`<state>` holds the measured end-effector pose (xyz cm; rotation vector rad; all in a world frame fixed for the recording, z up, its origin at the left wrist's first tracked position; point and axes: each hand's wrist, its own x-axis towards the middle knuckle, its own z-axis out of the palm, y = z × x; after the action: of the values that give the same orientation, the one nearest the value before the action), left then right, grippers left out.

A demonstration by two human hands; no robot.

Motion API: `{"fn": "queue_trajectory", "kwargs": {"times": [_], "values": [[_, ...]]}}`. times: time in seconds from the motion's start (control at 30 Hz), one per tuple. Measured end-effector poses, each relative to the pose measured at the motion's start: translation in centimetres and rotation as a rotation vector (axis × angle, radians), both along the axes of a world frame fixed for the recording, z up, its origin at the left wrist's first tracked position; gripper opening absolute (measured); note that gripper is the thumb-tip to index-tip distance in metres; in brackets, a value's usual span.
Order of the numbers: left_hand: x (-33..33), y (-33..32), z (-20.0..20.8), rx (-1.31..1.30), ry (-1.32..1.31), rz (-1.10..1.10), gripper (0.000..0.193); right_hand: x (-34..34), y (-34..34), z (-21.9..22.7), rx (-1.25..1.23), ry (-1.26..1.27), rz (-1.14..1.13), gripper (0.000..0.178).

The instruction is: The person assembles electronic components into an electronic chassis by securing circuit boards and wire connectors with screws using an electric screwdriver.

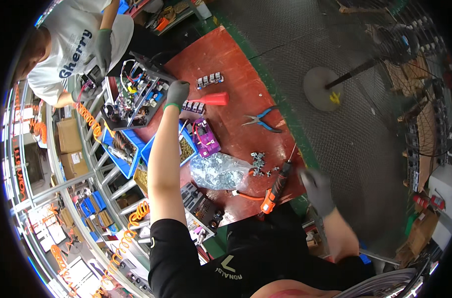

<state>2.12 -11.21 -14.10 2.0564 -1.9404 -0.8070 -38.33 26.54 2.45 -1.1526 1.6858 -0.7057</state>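
My left hand [178,93], in a grey glove, reaches far over the red table with its fingers curled closed. What it holds, if anything, is hidden. Just right of it lies a red cone-shaped piece [216,99], its narrow end toward the hand. A row of small metal-and-black components [195,107] sits partly below that cone, and a similar row [210,80] lies farther off. My right hand [316,191], also gloved, is smeared by motion past the table's right edge. Nearest to it is an orange-and-black power screwdriver [277,188] with a long bit.
On the red table [236,54] lie blue-handled pliers [262,120], a purple circuit board [206,138], a clear bag of parts [218,171] and loose metal clips [258,164]. Blue bins [124,154] stand left. A co-worker [82,49] handles an opened wired unit [136,94]. A fan stand [322,88] is right.
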Motion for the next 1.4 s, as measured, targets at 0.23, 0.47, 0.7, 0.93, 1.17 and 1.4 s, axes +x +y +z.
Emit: {"fn": "queue_trajectory", "kwargs": {"times": [0.23, 0.47, 0.7, 0.93, 1.17, 1.4], "values": [[1.3, -0.5, -3.7, -0.188, -0.696, -0.673, 0.018, 10.9, -29.8, -12.3, -0.059, -0.076, 0.23, 0.023], [-2.8, -1.5, -1.1, -0.148, -0.559, -0.619, 0.013, 14.1, -37.5, -23.8, -0.367, 0.265, 0.382, 0.02], [0.1, 1.0, -2.4, -0.267, -0.366, -0.301, 0.017, 19.3, -35.2, -19.1, -0.305, 0.15, 0.25, 0.022], [-5.9, 6.2, 5.9, -0.095, 0.96, 0.476, 0.03, 17.2, -32.4, -11.9, -0.398, -0.163, -0.064, 0.024], [-5.5, 17.2, 20.7, -0.356, 1.017, 0.337, 0.036, 17.5, -23.7, -0.2, -0.709, -0.316, 0.048, 0.03], [-0.6, 30.8, 29.0, -0.561, 0.998, 0.216, 0.036, 20.2, -13.0, 9.8, -0.984, -0.187, 0.177, 0.024]]}}
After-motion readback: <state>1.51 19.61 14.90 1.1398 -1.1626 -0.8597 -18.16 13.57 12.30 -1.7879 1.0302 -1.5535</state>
